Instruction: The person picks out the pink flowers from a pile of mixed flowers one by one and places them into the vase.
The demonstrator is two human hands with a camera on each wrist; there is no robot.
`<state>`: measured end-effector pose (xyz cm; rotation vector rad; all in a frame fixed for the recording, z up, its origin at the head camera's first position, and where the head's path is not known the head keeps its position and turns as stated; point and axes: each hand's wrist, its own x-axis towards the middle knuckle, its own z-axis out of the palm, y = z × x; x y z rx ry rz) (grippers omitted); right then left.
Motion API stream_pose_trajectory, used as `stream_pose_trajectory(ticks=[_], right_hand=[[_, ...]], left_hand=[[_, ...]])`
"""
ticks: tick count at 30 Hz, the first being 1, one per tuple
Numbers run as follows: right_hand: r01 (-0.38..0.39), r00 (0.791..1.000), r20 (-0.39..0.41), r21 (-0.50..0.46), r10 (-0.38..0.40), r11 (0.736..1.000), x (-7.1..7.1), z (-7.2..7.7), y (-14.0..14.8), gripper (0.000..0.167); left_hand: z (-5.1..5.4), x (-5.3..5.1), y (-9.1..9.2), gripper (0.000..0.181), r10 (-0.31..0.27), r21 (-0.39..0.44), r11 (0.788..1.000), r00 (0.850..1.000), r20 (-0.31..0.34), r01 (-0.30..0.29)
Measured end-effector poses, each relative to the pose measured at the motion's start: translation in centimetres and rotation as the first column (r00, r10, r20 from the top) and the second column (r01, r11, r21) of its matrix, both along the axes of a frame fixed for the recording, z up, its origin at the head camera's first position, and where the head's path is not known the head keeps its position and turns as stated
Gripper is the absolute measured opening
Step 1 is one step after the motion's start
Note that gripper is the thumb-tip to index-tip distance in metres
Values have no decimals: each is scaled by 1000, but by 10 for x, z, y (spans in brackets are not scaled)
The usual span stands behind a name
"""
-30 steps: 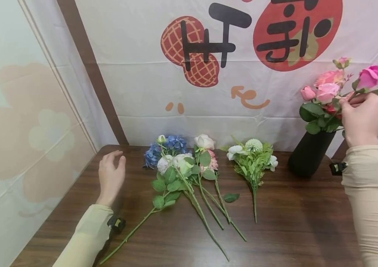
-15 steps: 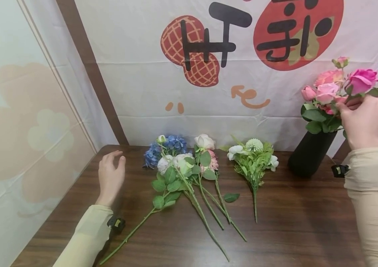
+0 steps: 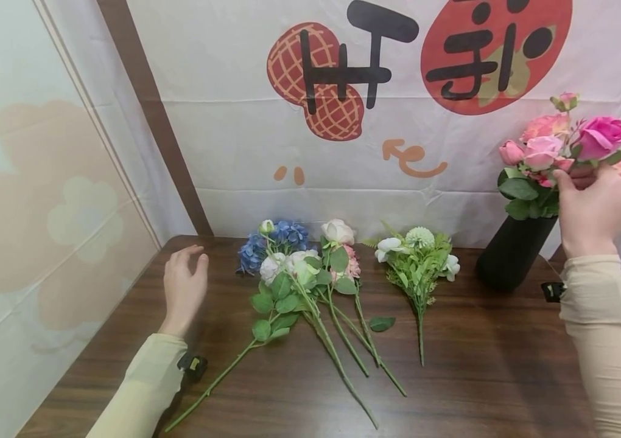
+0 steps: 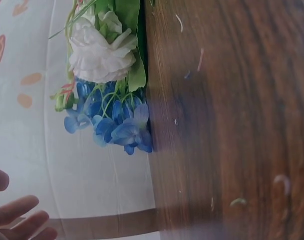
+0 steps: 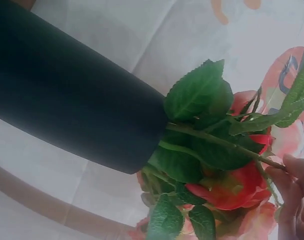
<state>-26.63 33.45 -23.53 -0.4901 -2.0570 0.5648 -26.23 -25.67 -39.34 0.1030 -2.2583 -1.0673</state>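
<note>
My right hand [image 3: 598, 204] pinches the stem of a magenta rose [image 3: 603, 137] just under its bloom. In the right wrist view that stem [image 5: 226, 142] runs down into the mouth of a black vase [image 5: 77, 95]. Pink and coral flowers [image 3: 543, 149] with green leaves crowd the vase beside the rose. At the table's left side my left hand [image 3: 184, 286] holds nothing, its fingers loosely bent. Nearest to it lie a blue hydrangea [image 3: 252, 252] and white flowers [image 3: 302, 267] on long stems.
A white-and-green bunch [image 3: 420, 261] lies left of the vase. Between it and the long stems are a pale rose [image 3: 338, 231], a pink flower [image 3: 347, 264] and a loose leaf [image 3: 382, 323]. A printed cloth [image 3: 234, 140] hangs behind the brown table [image 3: 475, 377].
The magenta rose has come down and in toward the other flowers, its stem lower in the vase. A coral bloom now shows right of my right hand. My left hand stays in place.
</note>
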Motion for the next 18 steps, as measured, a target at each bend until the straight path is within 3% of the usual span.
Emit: stream_pose_trajectory(ticks=[9, 18], right_hand=[[1, 994, -110, 49, 4, 999, 4, -11, 0, 36], [12, 989, -147, 77, 0, 997, 17, -13, -9, 44]], left_hand=[[1, 0, 9, 32, -8, -6, 1000, 1000, 6, 8], [11, -3, 32, 31, -45, -1, 999, 998, -35, 45]])
